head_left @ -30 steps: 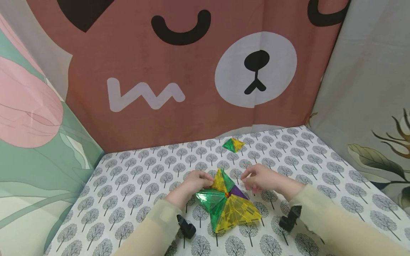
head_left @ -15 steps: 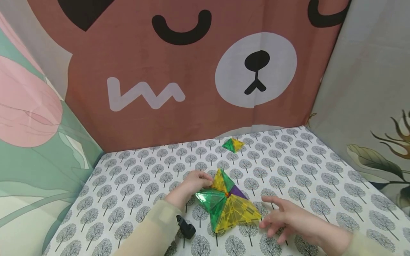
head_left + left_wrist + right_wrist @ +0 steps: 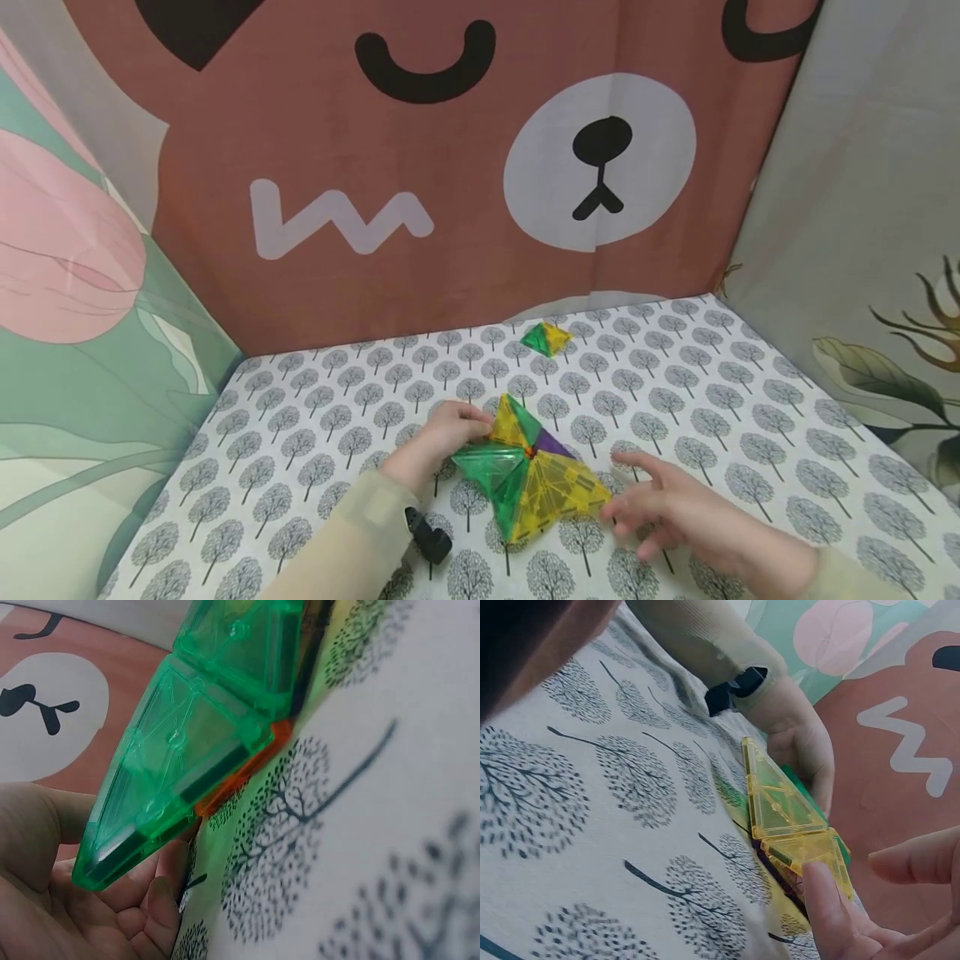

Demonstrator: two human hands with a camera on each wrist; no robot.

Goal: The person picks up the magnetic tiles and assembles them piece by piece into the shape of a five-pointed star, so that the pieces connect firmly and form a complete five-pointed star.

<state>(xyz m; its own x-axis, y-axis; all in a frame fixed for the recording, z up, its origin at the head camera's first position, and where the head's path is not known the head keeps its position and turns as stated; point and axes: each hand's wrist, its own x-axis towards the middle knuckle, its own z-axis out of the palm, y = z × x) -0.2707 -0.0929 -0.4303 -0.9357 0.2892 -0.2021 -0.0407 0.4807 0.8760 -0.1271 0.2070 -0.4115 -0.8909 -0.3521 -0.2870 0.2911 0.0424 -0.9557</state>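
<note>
A star-shaped build of see-through magnetic tiles (image 3: 531, 471), green, yellow and purple, rests on the cloth. Its tiles lean up toward a raised centre with a bit of orange. At its far left side, my left hand (image 3: 450, 429) pinches the edge of a yellow triangle tile (image 3: 506, 423). Green triangle tiles (image 3: 180, 742) cover part of that hand in the left wrist view. Beside the yellow point on the right is my right hand (image 3: 678, 504), its index finger stretched out and thumb apart. In the right wrist view, one of its fingers overlaps a yellow tile (image 3: 799, 851).
A smaller green and yellow tile pyramid (image 3: 546, 340) stands near the back edge of the table. A white cloth with grey trees (image 3: 315, 450) covers the tabletop. Behind it hangs a bear-print curtain (image 3: 337, 292), with printed curtains at both sides.
My right hand has left the far right side of the star, opened, and come down near the yellow point. The star and my left hand have shifted slightly left.
</note>
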